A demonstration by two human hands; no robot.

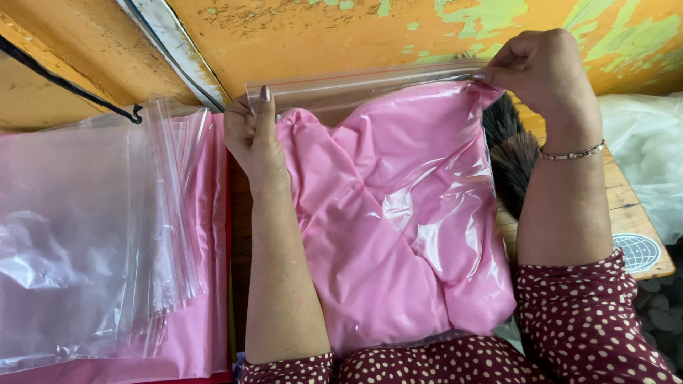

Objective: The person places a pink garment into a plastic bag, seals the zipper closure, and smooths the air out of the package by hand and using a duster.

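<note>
A clear zip bag (370, 89) lies in front of me with folded pink cloth (398, 220) inside it. My left hand (255, 135) pinches the bag's top left corner at the zip strip. The top right end of that strip is pinched by my right hand (544, 71), which wears a thin bracelet. The strip stretches flat between both hands. Both forearms rest along the sides of the bag.
A stack of empty clear zip bags (92, 227) lies at the left on more pink cloth (192, 341). A dark brush (512, 153) sits behind the bag on a wooden table (633, 213). White plastic (651, 149) is at far right. A peeling orange wall (320, 35) stands behind.
</note>
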